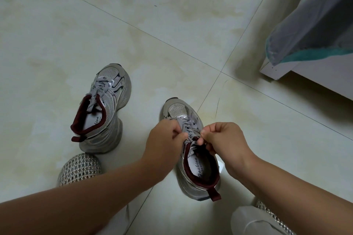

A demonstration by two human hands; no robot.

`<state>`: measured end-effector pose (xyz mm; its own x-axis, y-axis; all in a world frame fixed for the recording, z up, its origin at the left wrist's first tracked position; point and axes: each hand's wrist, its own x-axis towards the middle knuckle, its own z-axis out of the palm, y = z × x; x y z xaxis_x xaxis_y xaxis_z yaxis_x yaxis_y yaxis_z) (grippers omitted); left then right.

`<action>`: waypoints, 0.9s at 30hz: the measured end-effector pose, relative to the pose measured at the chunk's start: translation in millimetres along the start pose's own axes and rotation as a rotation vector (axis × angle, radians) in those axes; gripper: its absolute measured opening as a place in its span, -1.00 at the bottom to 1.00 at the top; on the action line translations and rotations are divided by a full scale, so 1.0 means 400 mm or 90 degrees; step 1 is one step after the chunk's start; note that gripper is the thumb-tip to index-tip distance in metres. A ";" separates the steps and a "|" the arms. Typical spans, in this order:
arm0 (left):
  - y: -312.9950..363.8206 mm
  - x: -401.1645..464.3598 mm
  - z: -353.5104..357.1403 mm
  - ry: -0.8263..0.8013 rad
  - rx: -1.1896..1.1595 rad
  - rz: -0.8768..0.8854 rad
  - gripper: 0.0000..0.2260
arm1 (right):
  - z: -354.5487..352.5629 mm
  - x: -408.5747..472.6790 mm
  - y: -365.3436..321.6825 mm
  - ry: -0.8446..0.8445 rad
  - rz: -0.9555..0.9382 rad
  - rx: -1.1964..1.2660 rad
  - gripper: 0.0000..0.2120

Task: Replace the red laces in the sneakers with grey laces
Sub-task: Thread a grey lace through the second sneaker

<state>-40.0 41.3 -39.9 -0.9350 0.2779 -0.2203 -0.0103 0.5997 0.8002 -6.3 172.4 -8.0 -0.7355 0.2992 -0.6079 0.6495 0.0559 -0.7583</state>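
Two silver mesh sneakers with maroon collars are standing on the glossy tiled floor (172,15), toes pointing away. The left sneaker (107,108) is sitting apart near a tile seam, already wearing a printed grey lace (100,87). The right sneaker (193,158) is lying between both hands: the left hand (168,135) and the right hand (223,139) are each pinching its grey lace ends (188,129) at the top eyelets, fingers curled. Two woven slippers (79,170) are showing at the near edge. Bare floor is stretching beyond the toes; a white furniture corner (277,72) is closing off the far right.
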 end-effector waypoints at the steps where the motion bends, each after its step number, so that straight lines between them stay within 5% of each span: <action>1: 0.001 0.002 -0.002 0.026 0.052 0.110 -0.77 | 0.001 0.003 -0.005 -0.015 -0.016 -0.034 -0.75; 4: 0.003 0.020 -0.011 0.067 0.148 0.357 -0.86 | 0.003 0.010 -0.017 -0.068 -0.065 -0.142 -0.73; 6: 0.007 0.033 -0.019 -0.004 0.148 0.419 -0.87 | -0.001 0.015 -0.018 -0.089 -0.073 -0.174 -0.81; 11: 0.013 0.021 -0.015 -0.099 -0.011 0.178 -0.65 | -0.013 0.006 -0.021 -0.136 -0.047 -0.049 -0.78; 16: 0.031 0.020 -0.006 -0.060 -0.267 -0.094 -0.74 | 0.001 -0.004 -0.002 -0.057 -0.068 -0.086 -0.79; 22: 0.033 0.012 0.000 -0.014 -0.208 -0.074 -0.82 | 0.009 -0.020 0.000 0.090 -0.176 -0.182 -0.73; 25: 0.035 0.013 -0.009 -0.031 -0.069 0.050 -0.95 | 0.006 -0.022 0.001 0.072 -0.233 -0.269 -0.74; 27: 0.032 0.017 -0.017 -0.058 0.050 0.141 -0.85 | 0.003 -0.020 -0.001 0.048 -0.267 -0.326 -0.77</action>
<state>-48.7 45.8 -27.5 -0.8754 0.4738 -0.0963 0.2225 0.5715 0.7899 -0.7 168.9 -3.1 -0.9426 0.2184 -0.2526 0.3340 0.6216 -0.7086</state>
